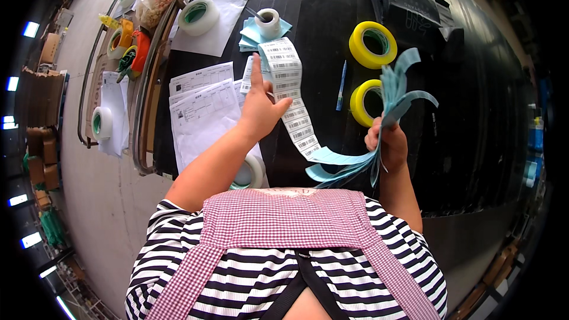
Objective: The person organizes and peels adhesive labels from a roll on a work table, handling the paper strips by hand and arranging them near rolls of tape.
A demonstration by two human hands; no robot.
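My right hand (390,142) is closed round a gathered bunch of label strips (388,104), whose light-blue backing fans out above and below the fingers. From this bunch a long strip of white barcode labels (288,77) runs left and then away across the black table. Its far end lies by a small stack of light-blue label sheets (252,34) with a small white roll (268,24) on top. My left hand (264,106) is beside the strip, index finger stretched forward and thumb pointing right, the other fingers partly curled. It holds nothing that I can see; the thumb tip is at the strip's edge.
Printed paper sheets (204,106) lie left of my left hand. Two yellow tape rolls (357,104) and a blue pen (342,86) are right of the strip. Black plastic bags (409,3) are at the far right. A clear tape roll (198,16) rests on paper, far left.
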